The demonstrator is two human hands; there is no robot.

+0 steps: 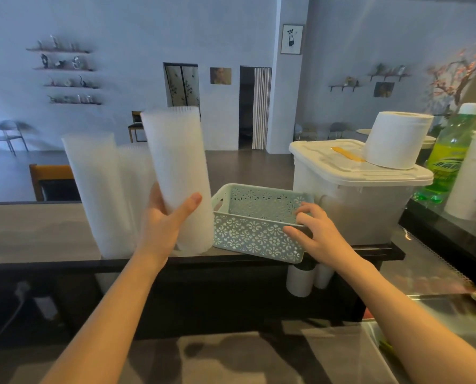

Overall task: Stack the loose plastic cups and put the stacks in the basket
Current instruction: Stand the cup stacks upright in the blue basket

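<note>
A tall stack of translucent white plastic cups stands tilted on the raised counter, with my left hand gripping its lower part. Two more cup stacks stand to its left: one tall stack and a shorter stack behind. A pale green perforated basket sits just right of the held stack, at the counter's front edge. My right hand grips the basket's near right rim. The basket's inside looks empty from here.
A white lidded storage bin stands right of the basket with a paper towel roll on its lid. A green soda bottle and a white container stand far right. White cups sit below the counter ledge.
</note>
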